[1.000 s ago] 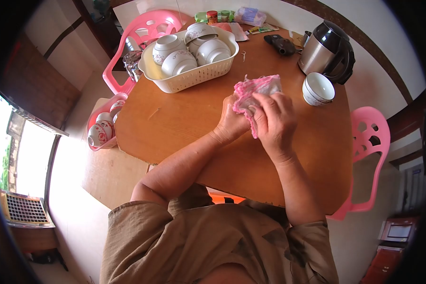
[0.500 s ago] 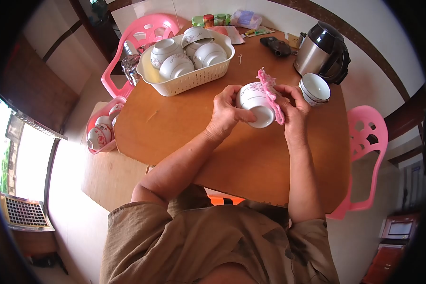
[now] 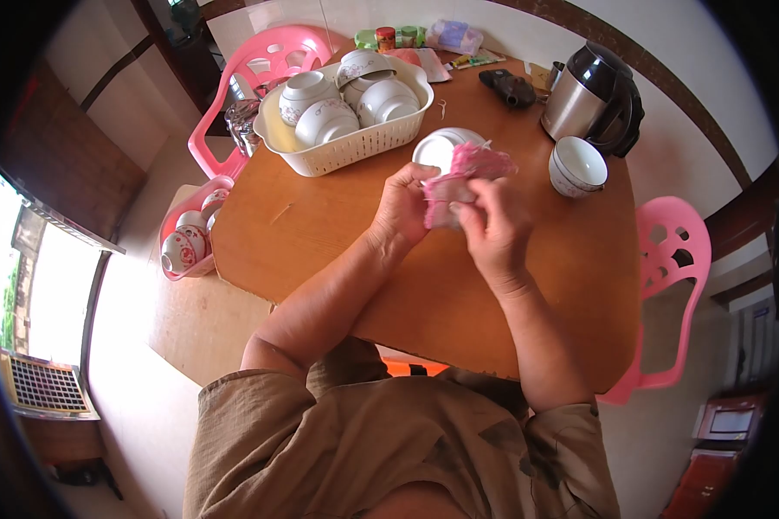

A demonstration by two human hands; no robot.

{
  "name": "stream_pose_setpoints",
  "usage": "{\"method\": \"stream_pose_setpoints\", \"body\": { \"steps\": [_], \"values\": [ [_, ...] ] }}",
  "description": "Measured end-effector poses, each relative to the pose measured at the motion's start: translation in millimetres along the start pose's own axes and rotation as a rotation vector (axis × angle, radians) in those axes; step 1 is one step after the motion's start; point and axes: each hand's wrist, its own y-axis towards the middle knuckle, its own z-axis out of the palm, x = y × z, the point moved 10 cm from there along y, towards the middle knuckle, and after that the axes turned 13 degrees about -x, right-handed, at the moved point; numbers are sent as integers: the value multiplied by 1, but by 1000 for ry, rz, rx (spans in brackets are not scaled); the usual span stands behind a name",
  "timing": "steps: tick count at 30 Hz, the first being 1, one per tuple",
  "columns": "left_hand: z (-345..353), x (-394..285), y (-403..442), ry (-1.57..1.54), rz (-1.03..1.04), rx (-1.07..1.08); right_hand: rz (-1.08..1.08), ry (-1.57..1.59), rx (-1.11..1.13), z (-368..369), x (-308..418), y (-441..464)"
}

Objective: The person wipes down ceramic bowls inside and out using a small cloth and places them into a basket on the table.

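My left hand (image 3: 401,208) is closed on a white bowl (image 3: 434,150), which is held above the table and tipped so that its pale foot shows. A pink and white cloth (image 3: 469,173) lies against the near side of the bowl and covers much of it. My right hand (image 3: 498,227), a little blurred, pinches this cloth between thumb and fingers. Part of the cloth hangs down beside the left hand's fingers. Farther right, another white bowl (image 3: 579,164) with a flowered outside sits upright on the table.
A cream perforated basket (image 3: 355,147) of several white bowls stands at the back left of the brown table (image 3: 320,225). A steel kettle (image 3: 576,95) is at the back right. Pink chairs (image 3: 679,285) flank the table. A pink basin (image 3: 169,227) of bowls sits lower left.
The bowl has turned and moved slightly left and away from me. The cloth has shifted from the bowl's right side to its near side, and my right hand has moved left and nearer.
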Motion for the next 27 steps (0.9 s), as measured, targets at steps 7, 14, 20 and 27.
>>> {"method": "stream_pose_setpoints", "body": {
  "steps": [7,14,20,27],
  "values": [
    [2,14,-2,-63,-115,18,-16,4,-43,1,-1,-4],
    [5,3,-5,100,6,31,384,196,-51,-2,-41,-14],
    [2,-6,-3,212,82,-13,630,425,-72,-1,-68,-17],
    [-1,-9,-2,314,118,6,830,623,-17,6,-77,-19]
  ]
}}
